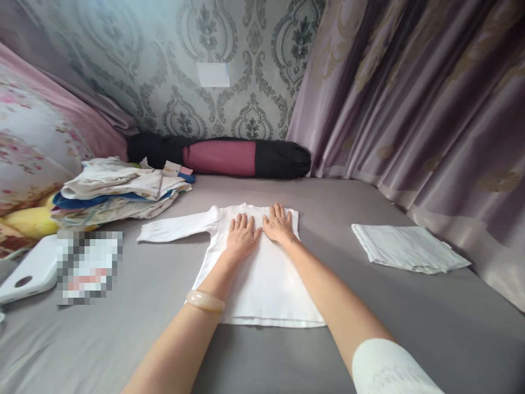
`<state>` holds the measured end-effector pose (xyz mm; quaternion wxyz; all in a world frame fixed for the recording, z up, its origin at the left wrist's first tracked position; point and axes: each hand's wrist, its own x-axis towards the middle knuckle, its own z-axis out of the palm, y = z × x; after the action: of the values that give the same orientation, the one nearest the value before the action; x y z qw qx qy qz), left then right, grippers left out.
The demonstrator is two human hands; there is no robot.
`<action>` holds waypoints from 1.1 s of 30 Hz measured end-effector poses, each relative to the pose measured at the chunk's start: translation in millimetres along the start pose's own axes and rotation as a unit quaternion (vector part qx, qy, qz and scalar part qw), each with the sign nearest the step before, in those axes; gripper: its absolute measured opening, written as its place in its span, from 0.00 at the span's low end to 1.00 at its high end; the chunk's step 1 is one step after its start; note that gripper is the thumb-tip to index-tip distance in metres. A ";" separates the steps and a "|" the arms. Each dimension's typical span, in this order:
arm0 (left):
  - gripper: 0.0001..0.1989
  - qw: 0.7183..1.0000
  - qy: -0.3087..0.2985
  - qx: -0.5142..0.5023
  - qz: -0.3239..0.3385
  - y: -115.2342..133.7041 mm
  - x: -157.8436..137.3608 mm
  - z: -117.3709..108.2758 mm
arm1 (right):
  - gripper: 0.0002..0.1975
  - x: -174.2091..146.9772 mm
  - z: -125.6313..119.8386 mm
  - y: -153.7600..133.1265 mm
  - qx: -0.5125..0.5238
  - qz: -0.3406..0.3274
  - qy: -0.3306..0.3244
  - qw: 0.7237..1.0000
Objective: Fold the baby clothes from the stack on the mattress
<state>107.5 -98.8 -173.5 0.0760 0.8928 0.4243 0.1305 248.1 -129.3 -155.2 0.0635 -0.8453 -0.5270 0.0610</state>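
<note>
A small white long-sleeved shirt [266, 284] lies flat on the grey bed sheet [336, 213], its neckline away from me and its hem toward me. One sleeve stretches out to the left; the other does not show on the right side. My left hand [243, 235] rests palm down on the upper middle of the shirt, fingers spread. Beside it, my right hand [279, 221] lies flat near the right shoulder, its fingers apart. Both hands touch the cloth without gripping it. A pale bangle [205, 301] circles my left wrist.
To the right lies a folded white garment [410, 249]. A pile of clothes [127, 189] sits at the far left, with a white plastic object [33, 268] and a blurred packet [90, 268] nearer. A black and maroon roll [221, 157] lines the wall; curtains [410, 109] hang right.
</note>
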 end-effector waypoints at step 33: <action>0.20 0.905 0.162 -0.361 -0.156 -39.7 -19.6 -21.2 | 0.30 -3.7 0.4 -55.1 0.016 -0.123 -0.067 0.990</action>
<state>60.0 -88.6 -166.4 0.3429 0.6931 0.4888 0.4040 197.8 -108.6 -145.9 0.0488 -0.7669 -0.6290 0.1173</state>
